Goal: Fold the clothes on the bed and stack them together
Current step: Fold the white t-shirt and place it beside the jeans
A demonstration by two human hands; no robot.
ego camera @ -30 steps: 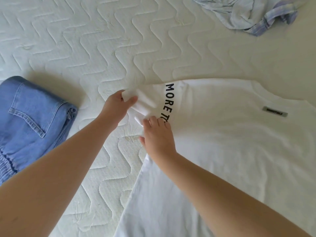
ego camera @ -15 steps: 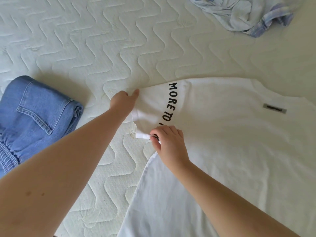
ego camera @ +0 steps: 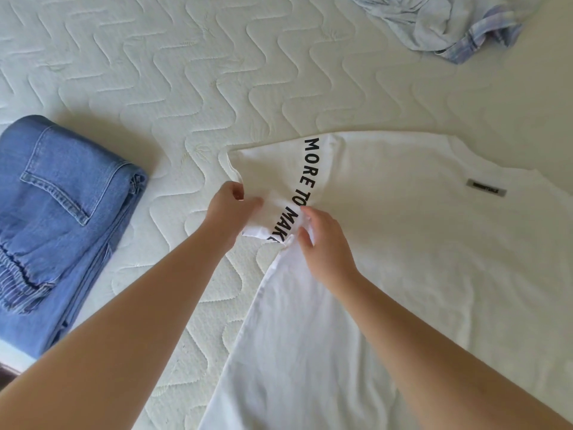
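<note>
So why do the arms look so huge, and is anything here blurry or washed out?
Head view: wide-angle lens swells the forearms near the bottom edge; the white T-shirt is washed out, folds barely show; its grey label is too blurred to read; the jeans cast a soft shadow.

Both forearms bare, extended forward, converging toward each other. Left hand (ego camera: pixel 228 209): back of hand up, fingers curled, thumb pointing toward the right hand, pinching a sleeve edge of the white T-shirt (ego camera: pixel 403 259). Right hand (ego camera: pixel 325 243): just beside the left, not touching it; fingers curled, thumb and fingertips gripping the same sleeve fabric at the seam.
</note>
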